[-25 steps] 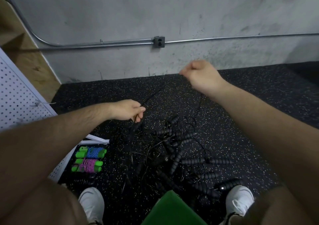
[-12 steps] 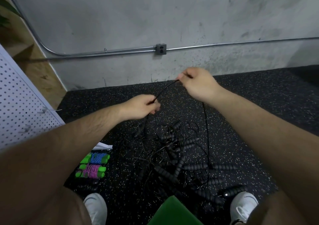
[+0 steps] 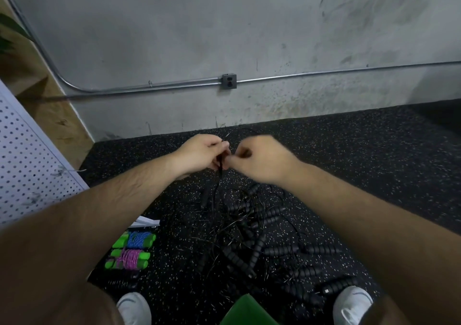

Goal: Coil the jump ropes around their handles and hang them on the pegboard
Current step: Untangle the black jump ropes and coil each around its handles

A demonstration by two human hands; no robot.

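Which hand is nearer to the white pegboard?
Left. The left hand is to the right of the pegboard, apart from it; the right hand lies just beyond the left one, farther away. Both pinch the black rope.

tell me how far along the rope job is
Done: the blue rope and pink rope lie coiled around green handles on the floor beside the pegboard, not hung; no rope shows on the board's visible part. In hand: the left hand and right hand pinch one black rope above the pile. Left: that tangled pile of black ropes, plus all the hanging.
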